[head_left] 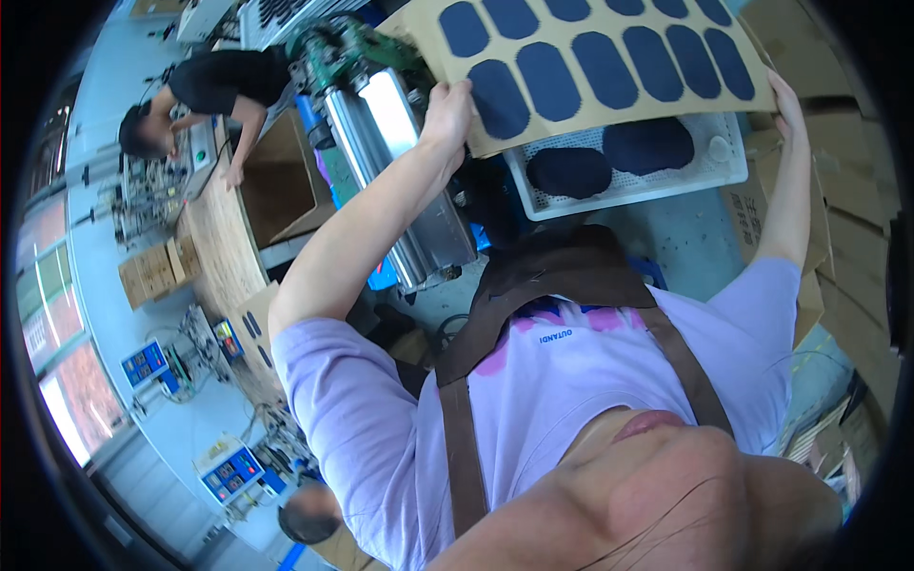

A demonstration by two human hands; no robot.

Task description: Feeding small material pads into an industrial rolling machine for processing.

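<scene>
While left grip point(449, 114) and right grip point(786, 103) were closed on opposite ends of the tan sheet point(587, 118), held over the perforated white tray point(666, 193), visible navy patches point(603, 69) filled its rows and two dark oval pieces point(647, 146) lay below, suggesting much was left.

Sheet point(592, 27), 1 o'clock: tan, patterned with rows of dark navy ovals point(605, 69). Tray point(633, 198), 2 o'clock: white, perforated grid base; loose pieces point(647, 145) within, near-black. Apron point(571, 266), 3 o'clock of centre: plain dark brown. Wearer's shirt point(571, 385), between 4 and 5 o'clock: pale lilac, pink patches and small blue lettering at chest. Roller point(390, 107), 11 o'clock: bright silver. Co-worker's shirt point(228, 80), 10 o'clock: plain black. Cartons point(857, 190), towards 3 o'clock: brown. Control box point(228, 475), 8 o'clock: blue-faced.
</scene>
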